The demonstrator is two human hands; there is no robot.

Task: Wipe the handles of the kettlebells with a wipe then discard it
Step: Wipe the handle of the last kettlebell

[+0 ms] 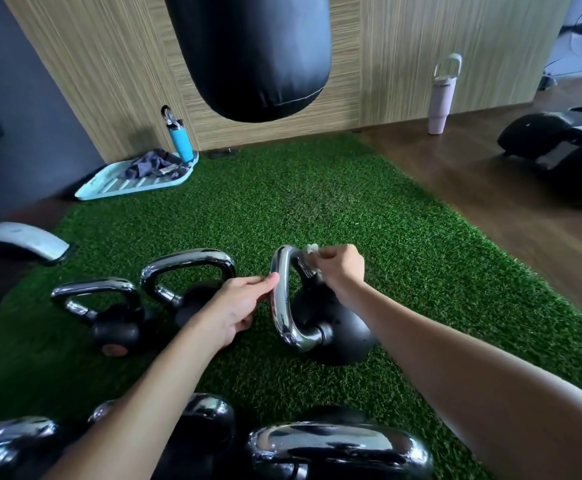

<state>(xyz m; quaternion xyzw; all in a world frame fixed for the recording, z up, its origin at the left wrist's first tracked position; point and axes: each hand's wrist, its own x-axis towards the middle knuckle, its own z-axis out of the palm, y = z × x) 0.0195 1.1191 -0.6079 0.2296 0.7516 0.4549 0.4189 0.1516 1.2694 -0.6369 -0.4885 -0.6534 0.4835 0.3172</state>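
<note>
Kettlebell [331,327] tipped at centre mat, handle [280,299] toward 9 o'clock. My left hand [241,306] pinches the handle steady; right hand [339,268] clamps wipe [312,250] at its far bend. I'd drag the wipe round the full loop, keeping the left grip firm.

Right hand [341,268] presses a white wipe [312,249] against the chrome handle [282,299] of a tilted kettlebell [338,334]. Left hand [237,306] pinches the handle's near side. Surface: green turf [317,202].
</note>
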